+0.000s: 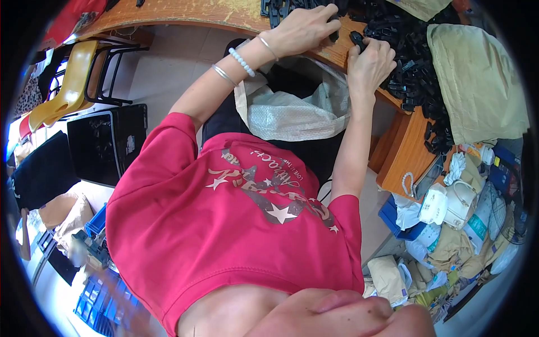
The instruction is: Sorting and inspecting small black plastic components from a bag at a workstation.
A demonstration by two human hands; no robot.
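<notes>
black plastic clips (412,67), red star-print shirt (224,236)

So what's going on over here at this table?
A person in a red shirt sits at a wooden table, both hands up on a heap of small black plastic parts. The left hand rests on the parts near the table edge, and the right hand pinches one black piece at the pile's side. A white woven sack lies open on the lap below the table edge. A tan bag sits beside the pile.
</notes>
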